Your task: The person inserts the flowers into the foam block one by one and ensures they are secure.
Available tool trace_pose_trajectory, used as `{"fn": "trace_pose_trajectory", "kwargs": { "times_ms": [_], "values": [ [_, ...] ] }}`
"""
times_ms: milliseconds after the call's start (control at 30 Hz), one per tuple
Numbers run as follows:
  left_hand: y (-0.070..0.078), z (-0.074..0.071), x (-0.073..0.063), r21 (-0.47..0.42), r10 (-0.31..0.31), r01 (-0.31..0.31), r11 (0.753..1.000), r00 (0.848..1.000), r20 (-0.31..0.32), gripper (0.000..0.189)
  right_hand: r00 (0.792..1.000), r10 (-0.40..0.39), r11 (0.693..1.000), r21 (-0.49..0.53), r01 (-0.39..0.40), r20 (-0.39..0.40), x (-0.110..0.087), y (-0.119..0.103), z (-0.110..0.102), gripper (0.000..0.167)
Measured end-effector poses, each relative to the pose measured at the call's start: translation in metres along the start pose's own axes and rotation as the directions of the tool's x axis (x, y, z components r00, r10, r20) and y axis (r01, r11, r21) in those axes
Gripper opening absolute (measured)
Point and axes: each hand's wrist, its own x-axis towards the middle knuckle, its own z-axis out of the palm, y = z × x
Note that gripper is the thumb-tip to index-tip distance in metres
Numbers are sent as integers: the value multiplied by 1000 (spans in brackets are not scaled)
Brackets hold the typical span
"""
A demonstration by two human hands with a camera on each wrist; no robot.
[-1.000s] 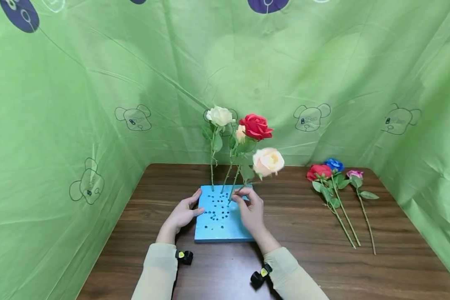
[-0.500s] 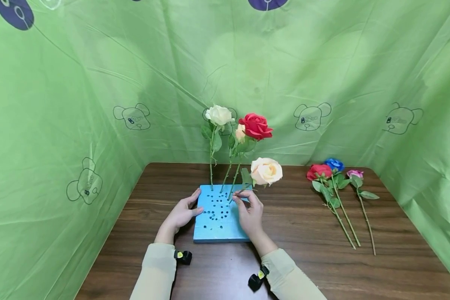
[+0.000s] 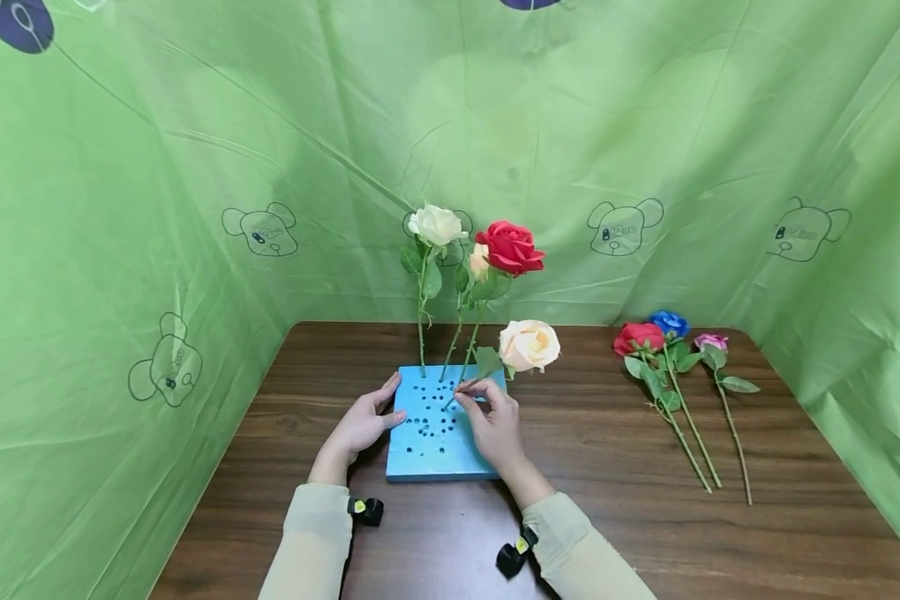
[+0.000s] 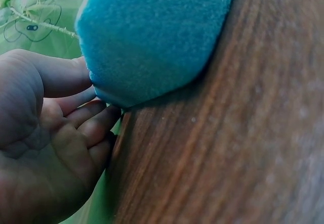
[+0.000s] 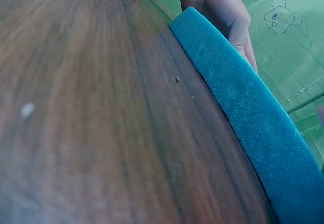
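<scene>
A blue foam board point(image 3: 461, 460) full of small holes lies flat on the table. My left hand point(image 3: 358, 427) holds its left edge, thumb on the top and fingers along the side; the left wrist view shows this hand point(image 4: 55, 113) at the board's corner. With thumb and fingertips my right hand point(image 3: 498, 423) pinches the stem of a pale peach rose point(image 3: 528, 345) over the board. This stem slants, its lower end near the holes; whether it enters one I cannot tell. A white rose point(image 3: 437, 225), a red rose point(image 3: 512, 247) and a partly hidden peach rose point(image 3: 479, 262) stand in the board.
To the right on the wooden table point(image 3: 607, 467) lie a red rose point(image 3: 639, 337), a blue rose point(image 3: 669, 323) and a pink rose point(image 3: 712, 342). A green cloth point(image 3: 375, 125) hangs behind and at both sides.
My right hand has moved slightly left with the peach rose. The rose's head has sunk and its stem leans more. My left hand keeps its place on the board.
</scene>
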Motion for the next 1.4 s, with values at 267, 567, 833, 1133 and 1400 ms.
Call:
{"fn": "trace_pose_trajectory", "kwargs": {
  "times_ms": [267, 567, 833, 1133, 1400],
  "values": [
    [-1, 2, 0, -9, 6, -6, 1000, 1000, -2, 75, 998, 16, 1000, 8, -17, 56, -3, 18, -1, 13],
    [-1, 2, 0, -13, 4, -4, 1000, 1000, -1, 74, 998, 27, 999, -33, -25, 49, -4, 20, 0, 12],
    [0, 0, 0, -12, 2, -2, 1000, 1000, 8, 74, 997, 34, 998, -51, -31, 65, -3, 20, 1, 9],
    [0, -2, 0, -10, 3, -3, 1000, 1000, 2, 74, 986, 118, 989, -100, -106, 118, 3, 17, 1, 12],
    [-1, 0, 1, -14, 0, 0, 1000, 1000, -9, 75, 986, 113, 969, -235, -82, 121, 9, 18, 7, 5]
  ]
}}
